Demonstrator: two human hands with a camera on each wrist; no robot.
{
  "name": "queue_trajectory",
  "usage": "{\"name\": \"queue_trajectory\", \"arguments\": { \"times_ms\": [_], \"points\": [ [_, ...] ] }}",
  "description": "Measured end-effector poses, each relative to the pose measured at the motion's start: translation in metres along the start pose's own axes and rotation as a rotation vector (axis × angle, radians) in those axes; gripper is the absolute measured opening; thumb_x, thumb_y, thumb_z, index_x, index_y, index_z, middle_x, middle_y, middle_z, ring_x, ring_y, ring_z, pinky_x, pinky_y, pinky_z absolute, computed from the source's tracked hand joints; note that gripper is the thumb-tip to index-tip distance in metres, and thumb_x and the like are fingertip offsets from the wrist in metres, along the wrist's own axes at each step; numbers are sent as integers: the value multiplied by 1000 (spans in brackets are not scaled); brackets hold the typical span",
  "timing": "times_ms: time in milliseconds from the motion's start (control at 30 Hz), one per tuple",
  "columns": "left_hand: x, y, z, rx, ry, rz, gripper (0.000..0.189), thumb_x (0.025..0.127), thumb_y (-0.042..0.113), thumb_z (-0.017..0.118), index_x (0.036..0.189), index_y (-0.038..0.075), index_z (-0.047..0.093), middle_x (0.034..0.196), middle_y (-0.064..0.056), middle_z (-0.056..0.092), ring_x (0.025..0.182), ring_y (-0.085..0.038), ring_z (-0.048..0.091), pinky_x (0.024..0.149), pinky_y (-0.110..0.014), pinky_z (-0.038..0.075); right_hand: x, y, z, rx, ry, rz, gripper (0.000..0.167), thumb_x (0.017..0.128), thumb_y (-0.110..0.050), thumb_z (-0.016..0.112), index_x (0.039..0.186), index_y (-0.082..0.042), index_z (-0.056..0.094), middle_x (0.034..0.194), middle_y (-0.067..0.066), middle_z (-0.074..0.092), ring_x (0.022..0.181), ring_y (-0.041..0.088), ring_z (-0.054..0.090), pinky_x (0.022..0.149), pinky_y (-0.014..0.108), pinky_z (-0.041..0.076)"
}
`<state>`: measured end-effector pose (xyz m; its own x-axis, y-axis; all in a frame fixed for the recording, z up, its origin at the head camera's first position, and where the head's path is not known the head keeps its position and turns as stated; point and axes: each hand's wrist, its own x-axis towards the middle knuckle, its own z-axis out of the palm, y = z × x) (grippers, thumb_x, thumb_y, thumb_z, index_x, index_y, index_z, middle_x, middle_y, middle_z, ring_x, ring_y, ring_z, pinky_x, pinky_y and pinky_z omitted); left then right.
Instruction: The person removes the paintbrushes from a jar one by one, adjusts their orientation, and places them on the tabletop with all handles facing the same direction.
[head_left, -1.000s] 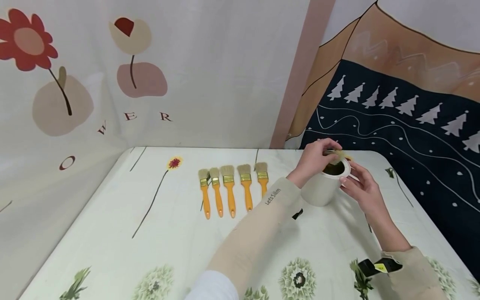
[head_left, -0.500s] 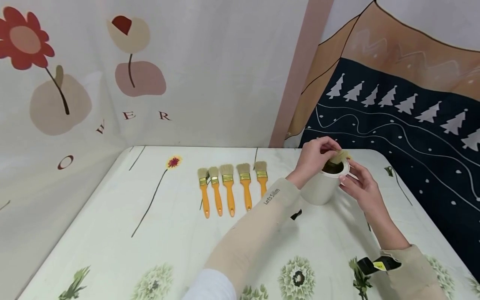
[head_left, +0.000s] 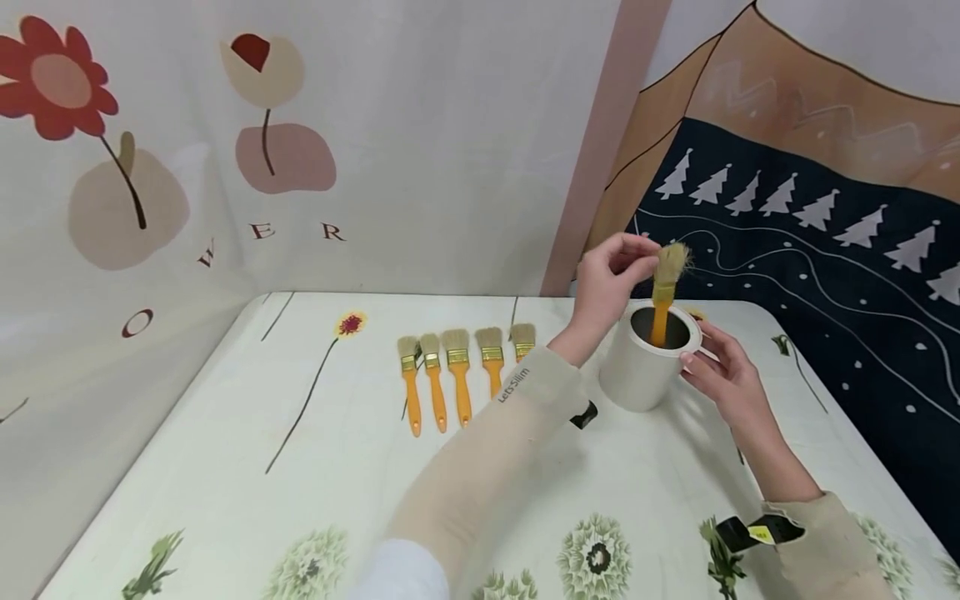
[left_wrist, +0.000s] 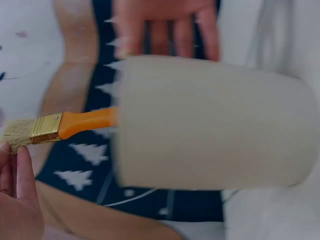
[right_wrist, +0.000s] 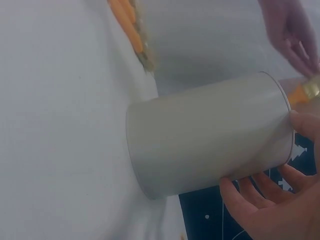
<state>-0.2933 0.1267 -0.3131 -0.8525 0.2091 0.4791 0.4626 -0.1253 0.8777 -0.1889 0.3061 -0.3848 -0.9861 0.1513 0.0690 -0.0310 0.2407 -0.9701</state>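
In the head view a white cylindrical canister [head_left: 637, 375] stands on the table with its top open. A paintbrush [head_left: 664, 292] with an orange handle rises from it, bristles up, the handle's lower end hidden inside. My left hand [head_left: 607, 279] pinches this brush by the bristles between thumb and fingers, as the left wrist view also shows at the bristles [left_wrist: 17, 135]. At the canister's right side, my right hand [head_left: 723, 375] holds it near the rim; thumb and fingers lie on opposite parts of the wall [right_wrist: 210, 135] in the right wrist view.
Several more paintbrushes [head_left: 457, 367] lie in a row left of the canister, bristles away from me; my left sleeve covers some of them. A flower-print cloth covers the table [head_left: 337, 500]. A patterned curtain [head_left: 450, 167] hangs behind its far edge.
My left hand has risen from the canister's mouth and drawn the brush upward, so its ferrule and part of the handle now show. The right hand and the canister have stayed in place.
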Motion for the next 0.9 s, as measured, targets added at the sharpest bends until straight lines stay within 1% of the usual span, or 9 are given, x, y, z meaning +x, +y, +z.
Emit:
{"name": "queue_trajectory", "arguments": {
  "times_ms": [67,133,233,400,500,633,700,833,900],
  "points": [
    [2,12,-8,-17,16,14,16,95,11,67,110,4,68,110,-12,72,94,-11,69,85,-14,57,0,0,0,-7,4,5,72,99,-28,63,159,-17,23,162,20,24,111,-12,49,84,6,53],
    [3,22,-17,-38,29,11,18,95,12,67,111,4,67,111,-12,70,96,-11,68,86,-15,57,0,0,0,-28,10,9,72,99,-30,62,159,-18,24,163,19,24,111,-11,48,84,6,53],
    [5,36,-33,-77,69,17,19,94,10,68,111,3,67,112,-13,69,96,-13,67,87,-18,58,1,1,0,-38,10,4,71,99,-29,62,159,-18,24,164,20,24,112,-11,48,84,6,52],
    [5,53,-63,-122,134,59,19,92,5,69,110,-3,67,110,-16,68,90,-12,67,84,-24,61,1,2,1,-7,1,-22,70,99,-26,62,158,-16,25,162,20,25,110,-13,49,84,6,53],
    [3,59,-83,-179,153,65,21,91,1,70,109,-7,65,104,-14,68,87,-12,67,84,-29,62,0,2,1,13,-9,-39,69,99,-24,62,158,-15,26,162,22,25,110,-13,49,85,6,52],
    [-2,62,-112,-253,187,9,18,90,-2,70,107,-6,66,96,-3,68,87,-12,68,86,-31,62,0,1,-1,35,-14,-47,70,99,-23,63,158,-16,26,162,19,26,110,-13,50,85,6,52],
    [-5,62,-126,-273,208,-22,15,89,-3,70,104,-3,66,94,-1,67,88,-12,68,86,-31,62,0,1,-2,62,-14,-46,70,99,-21,63,158,-15,27,161,18,27,110,-13,51,84,6,53],
    [-13,59,-157,-253,248,-78,12,90,-2,70,100,4,67,95,0,67,90,-13,68,87,-28,61,0,2,-2,122,-14,-37,70,98,-19,65,157,-15,28,159,18,28,108,-13,52,84,7,54],
    [-18,55,-175,-237,268,-119,12,90,-1,70,98,8,67,97,-1,67,90,-13,68,86,-26,61,0,2,-2,124,-14,-33,70,98,-19,65,157,-16,28,159,17,28,107,-13,52,84,7,54]
  ]
}}
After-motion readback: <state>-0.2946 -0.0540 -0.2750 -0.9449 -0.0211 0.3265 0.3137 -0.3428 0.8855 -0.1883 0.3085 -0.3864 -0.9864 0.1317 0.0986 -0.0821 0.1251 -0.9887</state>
